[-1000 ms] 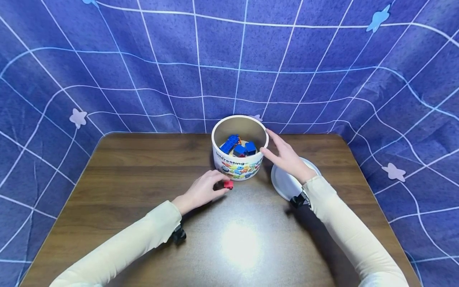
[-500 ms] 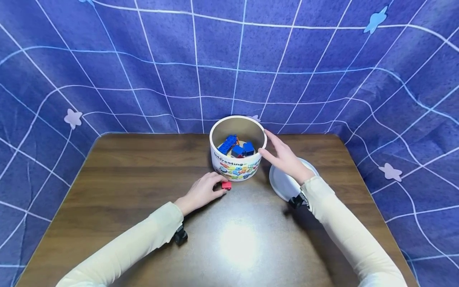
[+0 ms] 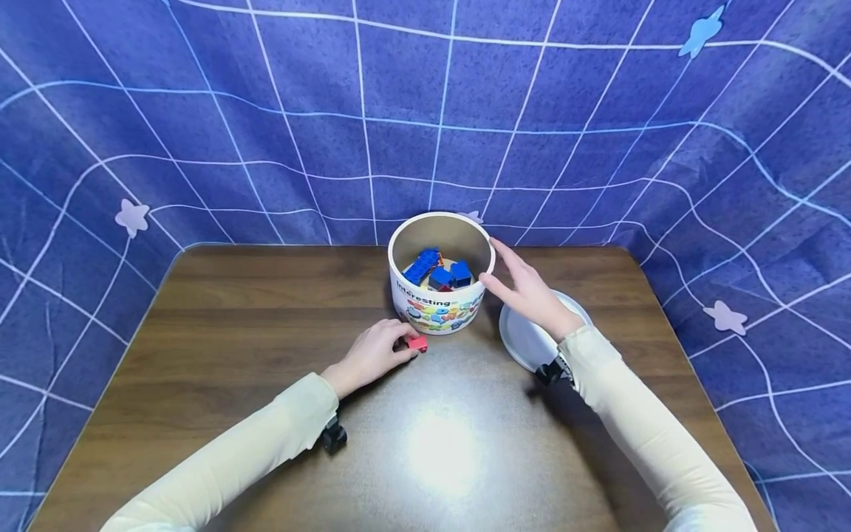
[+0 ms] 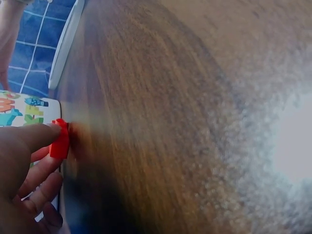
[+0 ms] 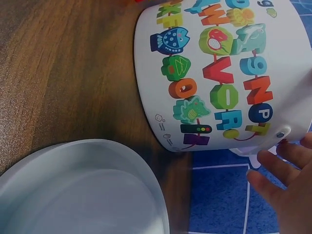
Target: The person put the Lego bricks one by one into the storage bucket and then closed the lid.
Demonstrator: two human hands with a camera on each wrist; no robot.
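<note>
My left hand [image 3: 375, 351] is low over the table in front of a round white bucket [image 3: 442, 314]. Its thumb and fingers pinch a small red toy brick [image 3: 418, 343], also seen in the left wrist view as a red brick [image 4: 60, 141] close to the tabletop. Colourful letters and animals decorate the bucket's side, and it stands upright. Inside lie a long blue brick [image 3: 422, 264] and a few blue blocks [image 3: 460, 274]. At the bucket's right rim is my right hand [image 3: 528, 292], its thumb and fingers fairly straight and spread against the edge.
A round white lid [image 3: 525, 341] lies on the wooden table [image 3: 266, 310] right of the bucket, partly beneath my right forearm. Behind the table's far edge hangs a blue curtain [image 3: 299, 140] with a white grid pattern.
In my left fingers the red brick has turned and now sits at a slant. My right hand stays at the bucket's rim.
</note>
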